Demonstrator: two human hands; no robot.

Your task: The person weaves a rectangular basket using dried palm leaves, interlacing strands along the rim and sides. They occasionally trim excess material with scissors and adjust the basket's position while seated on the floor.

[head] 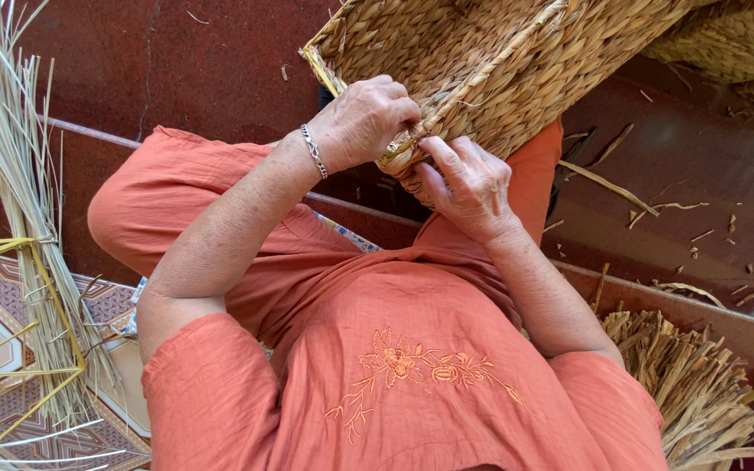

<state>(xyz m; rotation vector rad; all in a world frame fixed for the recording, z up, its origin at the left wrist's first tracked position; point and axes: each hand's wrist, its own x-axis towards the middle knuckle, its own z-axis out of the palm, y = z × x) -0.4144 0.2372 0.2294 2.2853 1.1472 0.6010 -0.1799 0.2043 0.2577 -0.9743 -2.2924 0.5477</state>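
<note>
My left hand (364, 122) is curled shut over the rim of the woven basket (482, 61), knuckles up, clamping the edge where a pale binding strand (473, 87) runs along it; my right hand (469, 187) sits just below and beside it, fingers pinched closed on the same stretch of rim, thumb pressed against the weave. The basket rests tilted across my lap, its open side turned away from me, so I cannot see inside. Its walls look fully woven and tight, and I judge the body finished, with the work now at the rim, where the edge binding seems only partly done near my fingers. A bracelet (312, 150) hangs on my left wrist. Further out, a tall bundle of pale reeds (10, 174) leans at my left beside a yellow wire frame (19, 262), a heap of cut dried stalks (700, 375) lies at my right, and scraps litter the red floor (700, 192).
</note>
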